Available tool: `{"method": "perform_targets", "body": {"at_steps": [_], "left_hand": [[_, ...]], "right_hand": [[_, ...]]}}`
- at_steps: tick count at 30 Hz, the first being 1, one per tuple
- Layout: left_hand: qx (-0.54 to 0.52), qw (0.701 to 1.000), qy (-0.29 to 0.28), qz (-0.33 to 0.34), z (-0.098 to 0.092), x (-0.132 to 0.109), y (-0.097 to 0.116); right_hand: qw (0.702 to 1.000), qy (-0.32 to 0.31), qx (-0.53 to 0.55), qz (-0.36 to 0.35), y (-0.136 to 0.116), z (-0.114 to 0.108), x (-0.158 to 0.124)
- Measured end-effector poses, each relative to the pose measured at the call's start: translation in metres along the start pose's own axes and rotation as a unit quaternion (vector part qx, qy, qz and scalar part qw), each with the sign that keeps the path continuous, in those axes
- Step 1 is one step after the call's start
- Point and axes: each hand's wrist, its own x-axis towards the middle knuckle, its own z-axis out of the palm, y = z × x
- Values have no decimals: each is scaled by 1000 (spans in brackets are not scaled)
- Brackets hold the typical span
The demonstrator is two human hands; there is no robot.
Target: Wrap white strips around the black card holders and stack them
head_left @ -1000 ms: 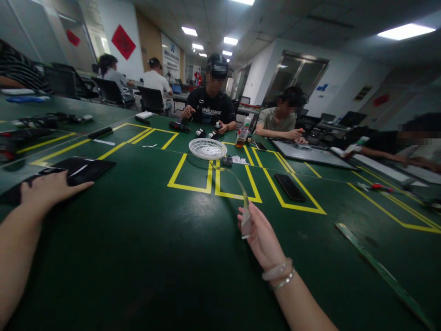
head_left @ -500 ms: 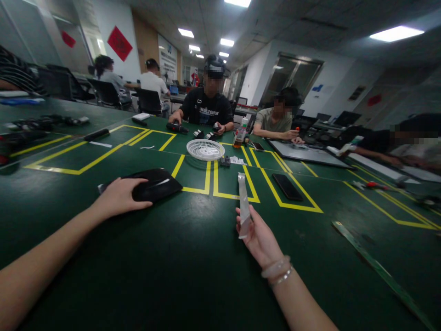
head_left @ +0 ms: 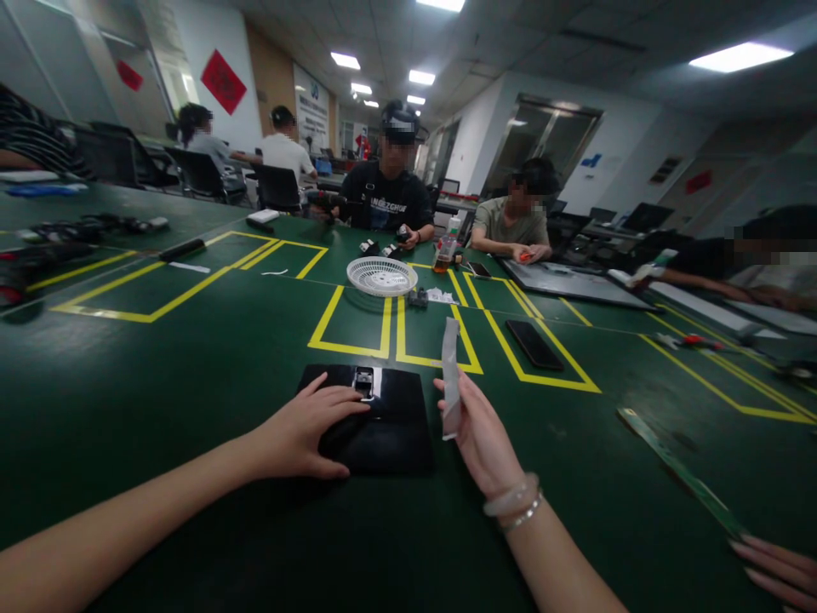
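Note:
My left hand [head_left: 312, 430] lies over the left part of a glossy black monitor-stand base [head_left: 389, 438], fingers spread on its top and thumb near the front edge. The base rests flat on the green table in front of me. A silvery square socket [head_left: 364, 383] shows near its far edge, just beyond my fingertips. My right hand [head_left: 482, 426] is closed around the lower part of a narrow whitish-grey strip [head_left: 450, 375], which stands nearly upright just right of the base. The strip's material is hard to tell.
Beyond lie a white round basket [head_left: 381, 277], a small dark block [head_left: 418, 297] and a black phone [head_left: 534, 345]. A long green strip [head_left: 680, 472] lies at right, with another person's hand [head_left: 775, 566] by its near end. Co-workers sit across the table.
The black base has come from the left to the middle with my left hand and now lies turned, its socket showing. My right hand stays put with the strip. Another person's hand has appeared bottom right.

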Motion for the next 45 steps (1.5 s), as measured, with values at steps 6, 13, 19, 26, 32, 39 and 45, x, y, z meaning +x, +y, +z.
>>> {"method": "perform_targets", "body": {"at_steps": [6,13,19,26,32,39,45], "left_hand": [[74,993,68,60,1,-3,0],[167,932,268,179,-3,-10,7],[151,961,137,187,6,-5,3],[111,977,94,156,12,-4,6],[120,982,65,127,13,-2,6],[112,988,46,92,9,0,9],[119,992,13,31,5,-1,2]], "right_hand": [[930,-121,-287,-197,6,-3,0],[691,-241,-595,-333,0,-2,-16],[595,-277,-675,-337,4,-2,-21],[558,-269,-711,-334,1,4,-24],[537,-269,-725,-336,3,4,-27],[523,-243,-731,-363,9,8,-33],[536,-235,-721,-371,7,7,-28]]}}
